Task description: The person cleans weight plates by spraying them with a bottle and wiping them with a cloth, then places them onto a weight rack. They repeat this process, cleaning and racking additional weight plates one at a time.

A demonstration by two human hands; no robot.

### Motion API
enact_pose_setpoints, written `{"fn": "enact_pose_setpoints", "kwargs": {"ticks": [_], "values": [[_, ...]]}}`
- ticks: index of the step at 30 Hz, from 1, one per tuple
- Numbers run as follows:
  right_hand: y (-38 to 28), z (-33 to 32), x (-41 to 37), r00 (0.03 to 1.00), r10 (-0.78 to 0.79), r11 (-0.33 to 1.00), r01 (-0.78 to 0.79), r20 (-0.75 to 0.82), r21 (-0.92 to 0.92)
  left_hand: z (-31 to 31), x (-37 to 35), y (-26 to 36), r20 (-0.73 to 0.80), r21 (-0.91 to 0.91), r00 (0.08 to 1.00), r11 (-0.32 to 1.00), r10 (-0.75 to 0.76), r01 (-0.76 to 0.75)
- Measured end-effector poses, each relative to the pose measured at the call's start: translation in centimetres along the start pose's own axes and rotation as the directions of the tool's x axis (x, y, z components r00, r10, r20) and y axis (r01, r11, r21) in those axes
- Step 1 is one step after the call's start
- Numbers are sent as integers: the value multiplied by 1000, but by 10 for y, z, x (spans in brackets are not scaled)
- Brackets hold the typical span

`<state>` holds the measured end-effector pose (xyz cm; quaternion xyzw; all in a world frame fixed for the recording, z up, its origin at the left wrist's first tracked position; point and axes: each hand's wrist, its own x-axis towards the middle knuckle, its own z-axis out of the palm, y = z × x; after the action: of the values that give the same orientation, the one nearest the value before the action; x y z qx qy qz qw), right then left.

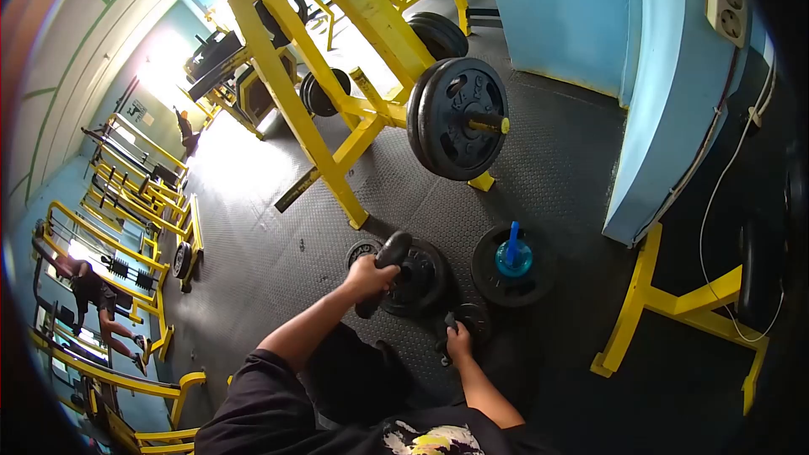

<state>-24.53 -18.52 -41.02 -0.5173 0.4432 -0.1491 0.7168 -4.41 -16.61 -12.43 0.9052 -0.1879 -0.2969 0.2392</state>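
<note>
My left hand is wrapped round the middle of a black dumbbell, which is held above black weight plates on the floor. My right hand is closed on a dark object at the edge of a small black plate; the object's shape is partly hidden. To the right, a larger black plate lies flat with a blue bottle standing on it.
A yellow machine frame with loaded plates stands ahead. At right are a blue wall, a yellow-legged bench and a hanging cable. Another person is at the far left among machines.
</note>
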Motion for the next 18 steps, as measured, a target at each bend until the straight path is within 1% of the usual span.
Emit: {"fn": "enact_pose_setpoints", "kwargs": {"ticks": [1, 2, 3, 4, 5, 7, 8, 9, 10, 11, 12, 13, 14, 15, 16, 17, 18], "values": [[2, 1, -1, 998, -30, 999, 29, 60, 13, -9, 6, -6, 9, -119, 1000, 992, -30, 31], [5, 0, -1, 997, -28, 1000, 27, 66, 7, -14, 11, -15, 13, -209, 998, 976, -61, 62], [-3, -3, -2, 988, -91, 986, 73, 121, 149, -15, 9, -15, 11, -216, 998, 974, -63, 64], [-13, -6, -2, 973, -161, 951, 108, 165, 289, -14, 6, -14, 21, -303, 998, 951, -62, 65], [-21, -12, -4, 973, -152, 956, 101, 171, 276, -11, 2, -17, 34, -390, 997, 918, -68, 76], [-48, -25, -9, 949, -170, 883, 26, 267, 468, -6, -1, -21, 57, -443, 996, 892, -73, 91], [-65, -34, -15, 949, -156, 894, 17, 274, 448, -5, -5, -19, 59, -474, 997, 878, -46, 68], [-85, -41, -20, 942, -96, 799, -120, 323, 589, -4, -7, -20, 56, -503, 998, 863, -16, 41], [-107, -45, -27, 925, -47, 663, -253, 377, 704, -2, -3, -29, 57, -533, 998, 846, 5, 26], [-133, -52, -36, 924, -39, 673, -257, 380, 694, -4, -4, -32, 59, -544, 998, 839, -1, 33], [-162, -59, -46, 850, -161, 547, -347, 502, 762, -8, -6, -34, 51, -554, 999, 832, -4, 32], [-187, -63, -56, 755, -297, 415, -449, 585, 791, -10, -6, -37, 44, -565, 999, 825, -6, 30], [-210, -65, -65, 755, -287, 428, -450, 590, 784, -11, -5, -44, 47, -578, 999, 815, -9, 35], [-231, -64, -72, 716, -346, 404, -469, 606, 785, -15, -4, -52, 56, -580, 998, 814, -4, 35], [-242, -57, -73, 672, -407, 378, -493, 619, 783, -21, -3, -60, 61, -580, 998, 814, 1, 34], [-242, -43, -66, 666, -398, 390, -499, 631, 774, -27, -2, -68, 57, -591, 998, 805, -6, 38], [-236, -24, -58, 652, -551, 628, -87, 521, 773, -32, -2, -74, 84, -681, 995, 725, -59, 101]]}}
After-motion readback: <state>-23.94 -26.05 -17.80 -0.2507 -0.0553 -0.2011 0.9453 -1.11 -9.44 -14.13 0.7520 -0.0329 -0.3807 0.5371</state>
